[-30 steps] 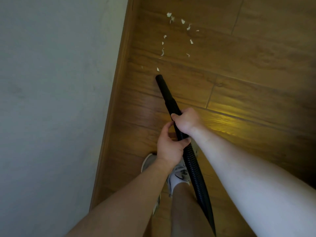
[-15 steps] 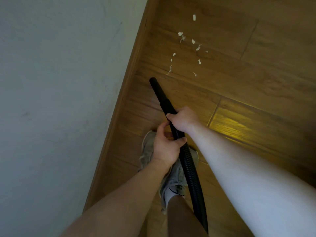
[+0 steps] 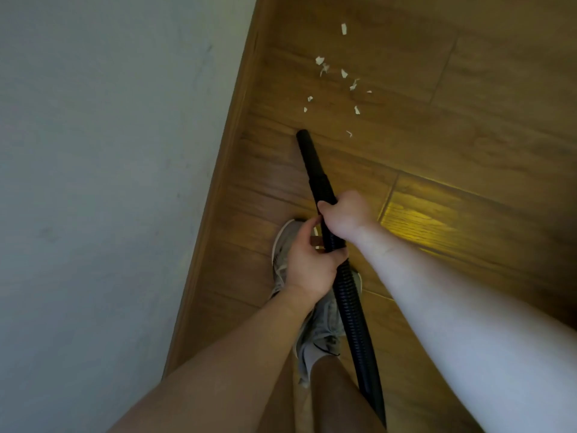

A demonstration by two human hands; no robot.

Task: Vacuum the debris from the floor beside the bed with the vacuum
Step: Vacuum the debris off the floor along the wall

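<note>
One vacuum is in view, seen only as a smooth black nozzle tube that runs back into a ribbed black hose. The tube slants forward and down, and its open tip sits low over the wood-plank floor, at the near edge of the debris. The debris is about ten small pale scraps, scattered loosely on the planks ahead of the tip. The closest scrap lies just to the tip's right, and one lies apart at the far end. Two grips hold the vacuum. The right grip is wrapped around the rear of the smooth tube, fingers curled over it. The left grip is closed around the spot where the tube meets the ribbed hose, right behind the right one and touching it. The scraps lie well ahead of both grips, beyond the tube's whole free length. Under the grips is one grey sneaker, largely covered by them, and the hose crosses over it. A wooden edge strip borders the floor on the left, with a pale flat surface beyond it. One yellow patch of light lies on the planks just right of the right grip.
</note>
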